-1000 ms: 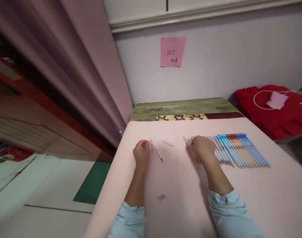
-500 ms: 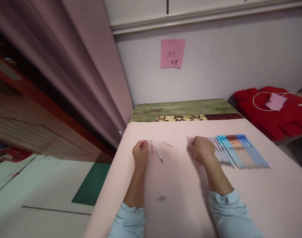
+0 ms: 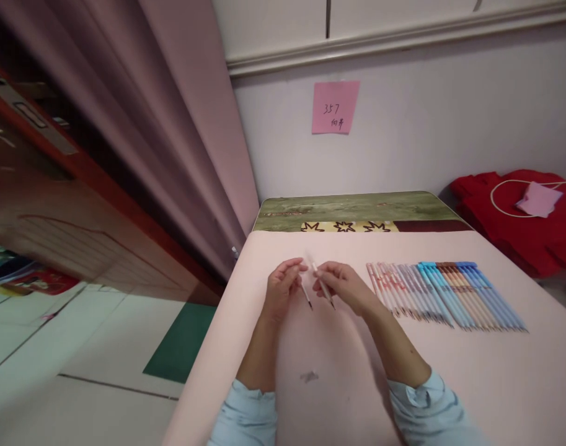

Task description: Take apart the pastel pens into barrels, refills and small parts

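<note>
Both hands meet over the middle of the pale pink table. My left hand pinches the upper end of a thin pen refill whose dark tip points toward me. My right hand holds a slim clear pen barrel just right of the refill, slanting the same way. The two pieces lie almost side by side, a finger's width apart. To the right, a row of several pens lies in pink, grey, blue and tan shades.
A small grey scrap lies on the table near me. Behind the table stands a green-topped surface against the wall with a pink sticky note. A mauve curtain hangs left; red cloth with a white cord sits right.
My right hand left the pen row and moved left with the clear barrel. My left hand picked up the refill from the table. The hands came together; the view shifted slightly.
</note>
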The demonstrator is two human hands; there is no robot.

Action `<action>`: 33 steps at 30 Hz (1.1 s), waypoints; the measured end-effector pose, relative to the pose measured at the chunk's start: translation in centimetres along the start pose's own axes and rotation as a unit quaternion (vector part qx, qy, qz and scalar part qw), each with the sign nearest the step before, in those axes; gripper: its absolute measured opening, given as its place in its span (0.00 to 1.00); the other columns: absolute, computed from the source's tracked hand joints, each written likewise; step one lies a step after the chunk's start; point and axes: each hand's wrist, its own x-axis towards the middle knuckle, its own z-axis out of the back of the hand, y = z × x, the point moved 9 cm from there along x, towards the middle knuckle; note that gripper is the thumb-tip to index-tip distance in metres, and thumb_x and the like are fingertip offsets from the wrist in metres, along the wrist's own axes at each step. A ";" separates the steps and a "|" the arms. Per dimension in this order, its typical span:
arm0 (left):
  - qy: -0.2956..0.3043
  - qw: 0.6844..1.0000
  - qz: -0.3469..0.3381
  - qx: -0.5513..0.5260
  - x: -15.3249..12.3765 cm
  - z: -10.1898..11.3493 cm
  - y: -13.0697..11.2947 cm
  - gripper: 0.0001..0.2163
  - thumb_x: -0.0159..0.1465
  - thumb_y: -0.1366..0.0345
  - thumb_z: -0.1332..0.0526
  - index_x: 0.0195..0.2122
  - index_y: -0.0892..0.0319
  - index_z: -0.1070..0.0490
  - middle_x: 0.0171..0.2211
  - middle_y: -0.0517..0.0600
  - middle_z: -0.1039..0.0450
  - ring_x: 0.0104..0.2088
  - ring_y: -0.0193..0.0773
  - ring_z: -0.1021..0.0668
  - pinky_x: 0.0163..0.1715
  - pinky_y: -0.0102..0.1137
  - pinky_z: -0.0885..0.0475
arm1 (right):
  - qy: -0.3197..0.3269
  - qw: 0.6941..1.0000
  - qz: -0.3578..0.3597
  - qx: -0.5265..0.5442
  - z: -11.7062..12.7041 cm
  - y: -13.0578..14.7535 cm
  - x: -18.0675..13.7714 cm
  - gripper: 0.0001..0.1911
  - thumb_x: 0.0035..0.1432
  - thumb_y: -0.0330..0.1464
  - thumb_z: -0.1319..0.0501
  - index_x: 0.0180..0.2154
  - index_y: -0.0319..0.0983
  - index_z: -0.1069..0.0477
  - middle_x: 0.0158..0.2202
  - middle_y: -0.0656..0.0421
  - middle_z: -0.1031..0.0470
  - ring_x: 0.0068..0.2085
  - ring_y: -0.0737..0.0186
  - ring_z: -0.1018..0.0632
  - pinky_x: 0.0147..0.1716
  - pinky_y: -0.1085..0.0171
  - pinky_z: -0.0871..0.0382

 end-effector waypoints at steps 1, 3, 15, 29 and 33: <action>0.026 0.999 0.017 -0.015 -0.3 -0.7 0.1 0.21 0.54 0.53 0.32 0.45 0.60 0.25 0.38 0.54 0.23 0.24 0.29 0.29 0.23 0.26 0.36 | 0.045 0.996 -0.006 0.078 -1.8 -0.2 0.1 0.16 0.56 0.45 0.41 0.32 0.38 0.31 0.27 0.59 0.24 0.25 0.67 0.27 0.27 0.67 0.35; 0.058 0.997 0.043 -0.038 -0.8 -1.4 0.3 0.21 0.54 0.52 0.32 0.44 0.61 0.24 0.34 0.53 0.23 0.25 0.31 0.27 0.27 0.28 0.32 | 0.084 0.980 -0.025 0.179 -3.9 -0.7 0.1 0.19 0.53 0.48 0.37 0.32 0.37 0.31 0.26 0.61 0.26 0.23 0.70 0.30 0.25 0.68 0.37; 0.025 0.995 0.041 -0.083 -0.2 -0.3 0.8 0.20 0.52 0.55 0.30 0.43 0.61 0.24 0.39 0.56 0.22 0.25 0.29 0.27 0.23 0.25 0.35 | 0.117 0.966 -0.046 0.226 -4.6 -2.3 0.2 0.24 0.56 0.52 0.40 0.32 0.36 0.28 0.16 0.65 0.35 0.18 0.72 0.38 0.19 0.70 0.46; -0.026 0.998 0.028 -0.045 0.2 0.9 1.0 0.14 0.52 0.57 0.30 0.32 0.63 0.25 0.31 0.52 0.22 0.18 0.23 0.37 0.16 0.24 0.48 | 0.060 0.989 -0.013 0.137 -3.8 -2.6 0.8 0.25 0.41 0.49 0.28 0.30 0.36 0.30 0.23 0.63 0.28 0.22 0.71 0.30 0.24 0.69 0.38; -0.027 0.999 0.021 -0.032 0.5 0.8 1.0 0.16 0.52 0.55 0.30 0.32 0.64 0.24 0.21 0.47 0.29 0.16 0.23 0.39 0.15 0.24 0.52 | 0.055 0.990 -0.058 0.115 -3.9 -3.4 0.6 0.28 0.54 0.56 0.41 0.33 0.35 0.29 0.21 0.62 0.29 0.19 0.70 0.31 0.20 0.69 0.42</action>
